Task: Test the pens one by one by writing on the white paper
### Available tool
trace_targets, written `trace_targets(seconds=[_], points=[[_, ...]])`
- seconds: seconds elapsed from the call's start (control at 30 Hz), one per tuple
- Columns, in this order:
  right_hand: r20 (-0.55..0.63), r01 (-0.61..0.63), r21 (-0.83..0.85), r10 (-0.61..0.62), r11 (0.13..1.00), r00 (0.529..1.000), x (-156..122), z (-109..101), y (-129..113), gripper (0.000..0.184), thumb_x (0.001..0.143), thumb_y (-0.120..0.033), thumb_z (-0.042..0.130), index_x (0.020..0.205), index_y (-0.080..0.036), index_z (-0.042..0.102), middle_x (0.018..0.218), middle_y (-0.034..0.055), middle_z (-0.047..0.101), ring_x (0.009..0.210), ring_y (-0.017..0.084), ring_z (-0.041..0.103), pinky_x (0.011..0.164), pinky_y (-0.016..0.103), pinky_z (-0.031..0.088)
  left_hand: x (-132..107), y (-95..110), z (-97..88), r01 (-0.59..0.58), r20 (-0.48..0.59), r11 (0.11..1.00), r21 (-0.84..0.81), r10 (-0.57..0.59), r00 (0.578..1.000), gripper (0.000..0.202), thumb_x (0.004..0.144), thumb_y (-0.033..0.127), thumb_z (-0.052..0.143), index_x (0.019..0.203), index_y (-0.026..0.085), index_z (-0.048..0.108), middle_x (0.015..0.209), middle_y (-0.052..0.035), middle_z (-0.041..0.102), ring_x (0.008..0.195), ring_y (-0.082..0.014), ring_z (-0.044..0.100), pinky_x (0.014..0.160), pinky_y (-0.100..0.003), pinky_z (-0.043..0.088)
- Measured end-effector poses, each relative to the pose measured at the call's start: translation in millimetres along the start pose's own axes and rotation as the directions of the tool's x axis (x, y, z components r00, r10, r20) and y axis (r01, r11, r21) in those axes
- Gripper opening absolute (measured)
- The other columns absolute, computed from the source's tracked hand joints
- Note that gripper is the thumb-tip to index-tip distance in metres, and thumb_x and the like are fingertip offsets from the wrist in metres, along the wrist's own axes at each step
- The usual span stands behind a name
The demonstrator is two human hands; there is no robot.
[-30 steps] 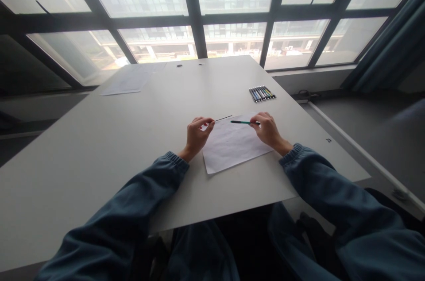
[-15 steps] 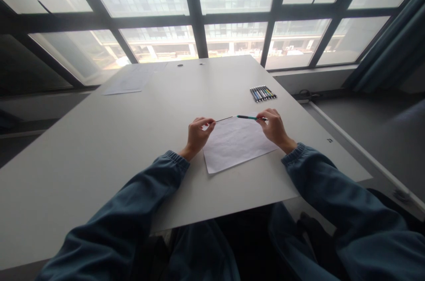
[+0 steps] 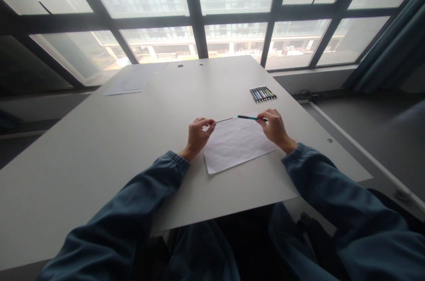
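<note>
Between thumb and fingers, my left hand point(image 3: 198, 136) pinches a thin dark pen refill point(image 3: 225, 120) that points right. My right hand point(image 3: 275, 125) is closed on a pen point(image 3: 247, 117) with a teal and dark barrel, its free end pointing left. The inner ends of refill and pen face each other with a small gap between them. Both are held over the top part of a white sheet of paper point(image 3: 237, 146) lying on the table. My right hand overlaps the sheet's right side, while my left hand is at its left edge.
A row of several pens point(image 3: 263, 94) lies on the white table point(image 3: 116, 152) beyond my right hand. More paper sheets point(image 3: 128, 82) rest at the far left. A small dark item point(image 3: 330, 140) is near the right edge. Windows point(image 3: 235, 37) stand behind the table.
</note>
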State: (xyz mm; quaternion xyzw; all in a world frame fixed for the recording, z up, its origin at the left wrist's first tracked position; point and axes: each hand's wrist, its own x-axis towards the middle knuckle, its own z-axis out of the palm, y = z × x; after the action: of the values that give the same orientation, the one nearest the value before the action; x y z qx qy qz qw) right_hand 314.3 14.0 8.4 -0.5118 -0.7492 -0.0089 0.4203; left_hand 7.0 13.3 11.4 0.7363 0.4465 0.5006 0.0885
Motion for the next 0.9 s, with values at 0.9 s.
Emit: trace_targets(seconds=[0.9], points=[[0.08, 0.187, 0.071, -0.193, 0.98, 0.978, -8.6, 7.4, -33.7, 0.004, 0.091, -0.019, 0.064, 0.091, -0.022, 0.066, 0.093, 0.006, 0.066, 0.093, 0.026, 0.055, 0.086, 0.041, 0.043, -3.0, 13.1, 3.8, -0.183, 0.129, 0.98, -0.074, 0.191, 0.973, 0.007, 0.09, 0.025, 0.069, 0.09, 0.021, 0.075, 0.085, -0.0036, 0.073, 0.082, -0.0182, 0.062, 0.077, -0.033, 0.051]])
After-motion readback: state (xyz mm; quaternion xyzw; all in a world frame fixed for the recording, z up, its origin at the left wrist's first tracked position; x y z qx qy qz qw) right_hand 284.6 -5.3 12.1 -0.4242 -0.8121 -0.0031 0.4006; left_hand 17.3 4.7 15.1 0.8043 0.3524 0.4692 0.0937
